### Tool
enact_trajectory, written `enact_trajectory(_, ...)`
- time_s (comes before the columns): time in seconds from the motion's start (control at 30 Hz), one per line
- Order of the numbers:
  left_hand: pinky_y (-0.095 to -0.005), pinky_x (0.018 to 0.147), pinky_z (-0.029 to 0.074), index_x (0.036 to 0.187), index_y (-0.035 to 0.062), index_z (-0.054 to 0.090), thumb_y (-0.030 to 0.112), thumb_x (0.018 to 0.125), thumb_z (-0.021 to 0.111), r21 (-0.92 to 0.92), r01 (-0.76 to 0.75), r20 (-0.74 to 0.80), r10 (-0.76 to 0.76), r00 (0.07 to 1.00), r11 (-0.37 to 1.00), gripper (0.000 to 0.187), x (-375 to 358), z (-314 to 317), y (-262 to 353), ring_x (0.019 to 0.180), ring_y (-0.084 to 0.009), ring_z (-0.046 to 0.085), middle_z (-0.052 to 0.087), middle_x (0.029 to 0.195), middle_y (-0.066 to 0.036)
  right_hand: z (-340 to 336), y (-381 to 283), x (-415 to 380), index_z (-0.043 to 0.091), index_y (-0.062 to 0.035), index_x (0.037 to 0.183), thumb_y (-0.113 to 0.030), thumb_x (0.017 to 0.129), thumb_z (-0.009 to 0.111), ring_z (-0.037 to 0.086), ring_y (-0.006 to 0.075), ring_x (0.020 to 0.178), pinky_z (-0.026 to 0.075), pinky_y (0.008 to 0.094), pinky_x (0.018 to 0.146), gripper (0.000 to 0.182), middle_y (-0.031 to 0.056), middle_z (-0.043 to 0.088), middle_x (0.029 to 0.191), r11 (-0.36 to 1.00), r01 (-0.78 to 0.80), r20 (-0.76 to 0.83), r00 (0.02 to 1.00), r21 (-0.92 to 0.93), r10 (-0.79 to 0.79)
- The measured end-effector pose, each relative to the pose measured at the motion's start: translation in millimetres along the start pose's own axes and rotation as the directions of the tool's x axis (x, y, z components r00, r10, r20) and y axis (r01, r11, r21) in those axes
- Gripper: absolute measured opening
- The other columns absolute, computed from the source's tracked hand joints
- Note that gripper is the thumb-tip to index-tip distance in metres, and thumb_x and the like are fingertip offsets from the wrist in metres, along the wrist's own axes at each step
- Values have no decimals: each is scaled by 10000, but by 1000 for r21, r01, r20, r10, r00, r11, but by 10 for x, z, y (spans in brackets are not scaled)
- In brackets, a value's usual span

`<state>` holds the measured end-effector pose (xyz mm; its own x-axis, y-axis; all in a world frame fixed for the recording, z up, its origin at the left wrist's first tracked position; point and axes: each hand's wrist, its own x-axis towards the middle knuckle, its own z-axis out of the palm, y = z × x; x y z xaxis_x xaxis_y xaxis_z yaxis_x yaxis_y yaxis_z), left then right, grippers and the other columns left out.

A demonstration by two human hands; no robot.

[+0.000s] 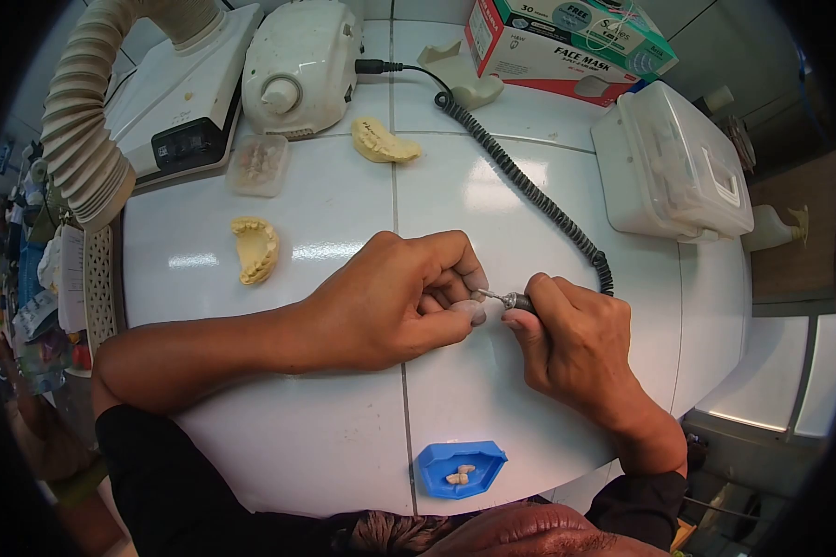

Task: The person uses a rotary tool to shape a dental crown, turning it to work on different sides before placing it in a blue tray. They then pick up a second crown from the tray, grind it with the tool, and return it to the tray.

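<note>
My right hand (581, 339) is wrapped round a dental rotary handpiece (520, 302), whose thin bur points left. The handpiece's coiled black cord (529, 190) runs up to a white control box (297, 70). Opposite it, the thumb and fingertips of my left hand (409, 297) pinch a tiny pale piece at the bur's tip; the fingers mostly cover it, and its kind cannot be made out. Pale dust coats those fingertips. Nearer my body sits a blue tray (427, 473) with a few small tooth-coloured pieces (460, 475) in it.
Two yellowish dental casts (255, 251) lie on the white tabletop, one farther back. A small clear container (258, 165), a suction hose (84, 148) and its white unit (186, 102) stand at left. Face mask boxes (567, 56) and a white lidded case (669, 167) are at back right.
</note>
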<state>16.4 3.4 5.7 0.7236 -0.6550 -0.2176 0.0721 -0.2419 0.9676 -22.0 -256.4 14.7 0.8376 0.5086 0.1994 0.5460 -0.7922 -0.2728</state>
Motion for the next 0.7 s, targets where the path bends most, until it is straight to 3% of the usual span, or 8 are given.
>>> enact_trajectory(0.6, -258, 862, 657, 1205, -73, 633, 81, 1074, 678, -32, 4, 3, -4, 1000, 999, 207, 2, -2, 7, 961, -147, 814, 829, 1059, -158, 7, 1, -16, 596, -91, 867, -342, 1038, 787, 573, 272, 494, 419, 407, 467, 359, 54, 569, 646, 1000, 14, -7, 1000, -15, -14)
enact_trajectory(0.7, -260, 865, 660, 1221, -69, 625, 69, 1076, 671, 2, -51, 7, 51, 999, 999, 206, 7, 7, -33, 970, -143, 808, 823, 1075, -156, 22, -1, -21, 609, -93, 874, -343, 1047, 774, 593, 283, 497, 430, 418, 465, 346, 59, 595, 646, 1000, -4, -15, 1000, -27, 4)
